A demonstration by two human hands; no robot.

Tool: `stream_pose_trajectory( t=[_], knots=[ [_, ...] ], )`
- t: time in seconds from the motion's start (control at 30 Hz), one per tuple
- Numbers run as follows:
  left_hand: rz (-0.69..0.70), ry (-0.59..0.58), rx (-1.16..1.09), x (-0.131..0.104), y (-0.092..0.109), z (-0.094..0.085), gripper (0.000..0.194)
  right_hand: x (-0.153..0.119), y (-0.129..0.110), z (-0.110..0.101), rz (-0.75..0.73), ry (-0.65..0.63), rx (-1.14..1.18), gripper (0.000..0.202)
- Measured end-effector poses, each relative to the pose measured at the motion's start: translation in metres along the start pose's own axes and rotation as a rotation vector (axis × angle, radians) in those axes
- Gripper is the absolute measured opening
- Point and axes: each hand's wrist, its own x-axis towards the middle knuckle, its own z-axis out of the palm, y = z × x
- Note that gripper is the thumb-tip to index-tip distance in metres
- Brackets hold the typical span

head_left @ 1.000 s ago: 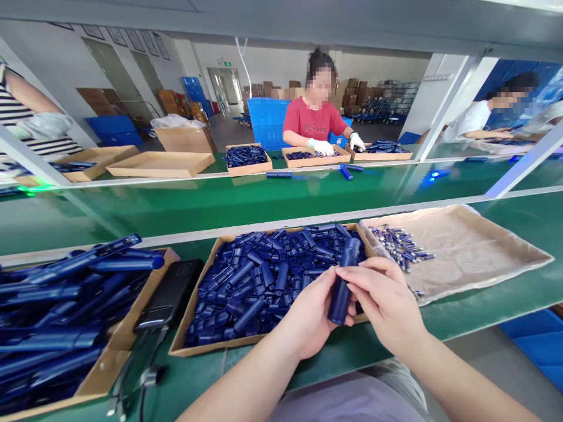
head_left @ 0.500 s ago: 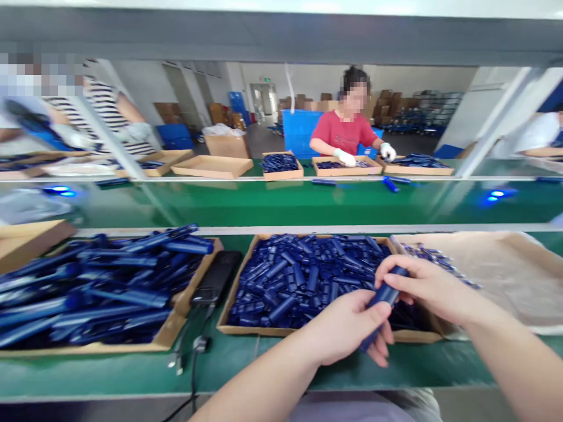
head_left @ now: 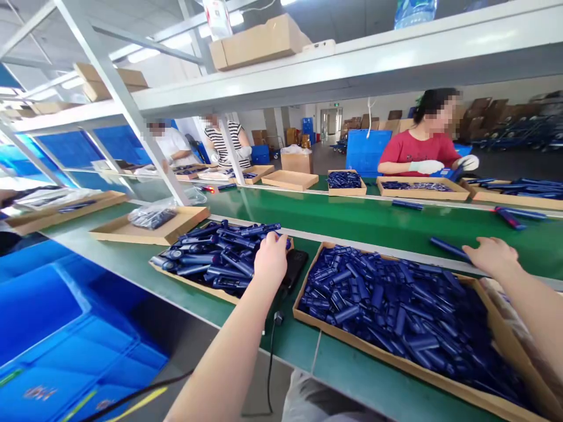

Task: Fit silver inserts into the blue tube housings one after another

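Note:
My left hand (head_left: 270, 258) is over the right end of a box of long blue plastic casings (head_left: 229, 255). Its fingers curl down around one casing, whose blue end shows just beside them; the back of the hand hides most of the grip. Above the green belt's near edge, my right hand (head_left: 495, 257) has its fingertips closed at the near end of a dark blue tube (head_left: 448, 248). The tube's other end points left over the belt. Between my hands stands a cardboard box (head_left: 303, 316) full of short blue plastic parts (head_left: 378, 299).
A black power bank (head_left: 295, 269) with a hanging cable (head_left: 271, 357) lies between the boxes. Blue tubes (head_left: 407, 204) rest on the green belt (head_left: 316, 214). Across it, a co-worker in red (head_left: 417, 146) wears white gloves. Blue bins (head_left: 65, 328) stand at lower left.
My view has swung left. My hands, earlier together on a blue tube, have parted: the left went to the long casings, the right out to the belt with the tube.

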Motion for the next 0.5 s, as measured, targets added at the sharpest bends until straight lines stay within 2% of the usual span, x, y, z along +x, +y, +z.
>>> stream_pose_trajectory(
  t=[0.13, 0.27, 0.33, 0.4, 0.47, 0.5],
  knots=[
    [0.010, -0.027, 0.151, 0.044, 0.006, 0.004, 0.032, -0.016, 0.004, -0.011, -0.048, -0.060, 0.077, 0.042],
    [-0.076, -0.081, 0.245, 0.083, -0.002, -0.004, 0.023, -0.060, 0.030, -0.044, -0.111, -0.051, 0.191, 0.052],
    [-0.103, -0.109, 0.272, 0.093, -0.005, -0.012, 0.018, -0.090, 0.053, -0.067, -0.099, -0.038, 0.230, 0.059],
    [-0.069, -0.075, 0.275, 0.097, 0.000, -0.022, 0.018, -0.121, 0.077, -0.092, -0.032, 0.009, 0.288, 0.059],
    [-0.012, 0.018, 0.252, 0.094, 0.020, -0.033, 0.033, -0.154, 0.092, -0.113, 0.064, 0.094, 0.342, 0.050],
    [0.038, 0.068, 0.222, 0.088, 0.036, -0.036, 0.041, -0.169, 0.093, -0.121, 0.100, 0.136, 0.362, 0.044]
  ],
)
